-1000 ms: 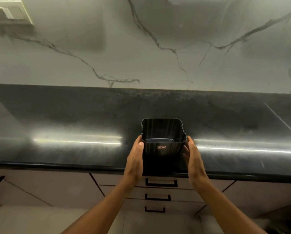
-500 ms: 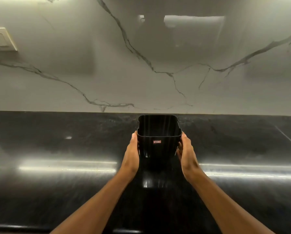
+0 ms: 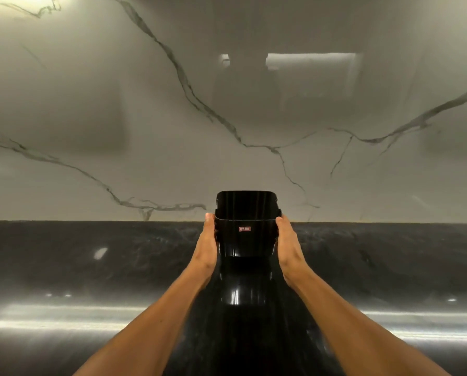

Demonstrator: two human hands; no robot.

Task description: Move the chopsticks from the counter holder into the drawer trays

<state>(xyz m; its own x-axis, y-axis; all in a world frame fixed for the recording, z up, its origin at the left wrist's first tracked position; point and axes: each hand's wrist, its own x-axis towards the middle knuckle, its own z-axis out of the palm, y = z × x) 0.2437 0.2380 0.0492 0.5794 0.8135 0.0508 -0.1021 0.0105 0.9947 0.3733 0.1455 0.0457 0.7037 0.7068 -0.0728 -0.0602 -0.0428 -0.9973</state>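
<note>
Change since the earlier pictures: the holder, gripped between both hands near the counter's front edge above the drawers a second ago, now sits far back on the counter, close to the wall; the drawer fronts and the wall switch plate have passed out of view.

Item 1. Wall (image 3: 118,104): pale marble-look panel with dark veins, fills the far upper half; faint bright reflections at upper centre-right.

Item 2. Counter (image 3: 91,267): black, glossy stone, spans the full width from the wall line to the near edge of view; long bright streaks of light lie across its near left and near right parts.

Item 3. Forearms: two, bare, reaching from the near bottom edge toward the far centre.

Item 4. Holder (image 3: 244,240): black plastic, square with rounded corners, open top, upright, at centre, far on the counter, its upper rim showing against the wall. No chopsticks show inside; the interior looks dark and bare. Its reflection runs toward the near side on the counter.

Item 5. Left hand (image 3: 206,245): pressed flat along the holder's left wall, grasping it, fingers extended.

Item 6. Right hand (image 3: 288,245): pressed along the holder's right wall, grasping it likewise.

Item 7. Label (image 3: 244,229): small, red and white, on the holder's near wall; text too small to read
</note>
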